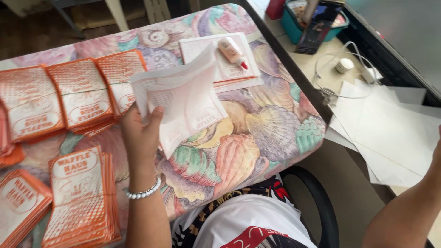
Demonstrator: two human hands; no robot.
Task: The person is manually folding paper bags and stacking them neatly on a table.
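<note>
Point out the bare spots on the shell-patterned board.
Free: the shell-patterned board right of the held sheet, below the glue bottle. Crowded: orange-printed stacks fill the left side around the left hand.

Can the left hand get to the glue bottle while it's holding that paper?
Probably not right away. The left hand is gripping a white paper sheet, so it is full. The glue bottle lies uncovered on a paper stack beyond, nothing blocking it.

We see the scene in soft, even daylight, brightest on the white paper sheets (390, 133) at the right, which come close to washing out. Shadows are faint. The raised paper sleeve (183, 98) looks slightly smeared by motion, and the edges bend a little, as from a wide lens.
</note>
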